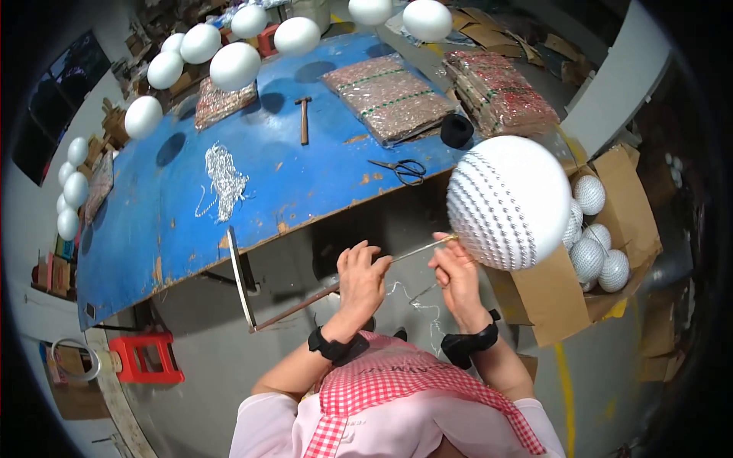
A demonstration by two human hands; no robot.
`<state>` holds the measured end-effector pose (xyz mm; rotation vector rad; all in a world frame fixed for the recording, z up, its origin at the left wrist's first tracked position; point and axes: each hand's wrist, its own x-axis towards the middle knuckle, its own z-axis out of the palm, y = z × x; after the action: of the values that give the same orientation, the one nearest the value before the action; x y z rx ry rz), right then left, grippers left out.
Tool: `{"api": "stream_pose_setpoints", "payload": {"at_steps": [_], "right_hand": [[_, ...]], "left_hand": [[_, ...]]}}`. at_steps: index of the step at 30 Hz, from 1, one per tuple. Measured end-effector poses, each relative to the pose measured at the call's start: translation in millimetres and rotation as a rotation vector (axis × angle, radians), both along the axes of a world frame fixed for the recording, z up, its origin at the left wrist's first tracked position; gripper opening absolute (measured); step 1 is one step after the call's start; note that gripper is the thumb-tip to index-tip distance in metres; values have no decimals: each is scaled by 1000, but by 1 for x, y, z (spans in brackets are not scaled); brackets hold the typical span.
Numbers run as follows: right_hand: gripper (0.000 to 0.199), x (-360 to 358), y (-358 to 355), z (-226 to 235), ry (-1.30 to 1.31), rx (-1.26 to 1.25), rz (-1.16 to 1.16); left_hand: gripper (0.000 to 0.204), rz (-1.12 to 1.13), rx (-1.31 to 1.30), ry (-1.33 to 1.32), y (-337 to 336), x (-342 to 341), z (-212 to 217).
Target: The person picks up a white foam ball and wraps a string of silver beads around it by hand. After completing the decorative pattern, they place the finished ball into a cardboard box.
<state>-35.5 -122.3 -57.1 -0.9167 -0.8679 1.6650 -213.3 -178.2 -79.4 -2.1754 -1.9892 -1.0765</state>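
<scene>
A large white ball (538, 179) sits at the end of a thin metal rod (416, 251). Rows of silver beads wrap its left part, while its right part is bare. My left hand (361, 278) is closed around the rod, left of the ball. Just below the ball, my right hand (458, 278) is closed with its fingertips near the rod's brass-coloured end. A thin silver bead strand (437, 320) runs up to the right hand and hangs loosely between my forearms. Its exact hold between the fingers is partly hidden.
On the blue table (282, 183) lie a bead-strand bundle (223, 179), scissors (405, 169), a hammer (304, 122) and wrapped packs (389, 99). A bent metal bar (241, 282) stands at its front edge. Beaded balls fill a carton (553, 294) at right. A red stool (149, 357) stands left.
</scene>
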Motion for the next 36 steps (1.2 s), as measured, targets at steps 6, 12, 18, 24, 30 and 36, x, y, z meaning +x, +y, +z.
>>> {"api": "stream_pose_setpoints", "payload": {"at_steps": [6, 12, 18, 24, 30, 36], "right_hand": [[33, -22, -11, -17, -46, -30, 136], [35, -64, -36, -35, -45, -97, 288], [30, -68, -36, -75, -16, -78, 332], [19, -67, -42, -85, -384, 191, 112], [24, -58, -42, -79, -596, 257, 267], [36, -28, -63, -71, -1211, 339, 431]], "left_hand": [[63, -30, -85, -198, -17, -22, -2], [58, -142, 29, -334, 14, -56, 26], [69, -330, 354, -204, 31, -47, 43], [66, -615, 258, 88, 52, -25, 33], [76, -687, 81, -163, 69, -21, 20], [67, -745, -131, -368, 78, -36, 26]]}}
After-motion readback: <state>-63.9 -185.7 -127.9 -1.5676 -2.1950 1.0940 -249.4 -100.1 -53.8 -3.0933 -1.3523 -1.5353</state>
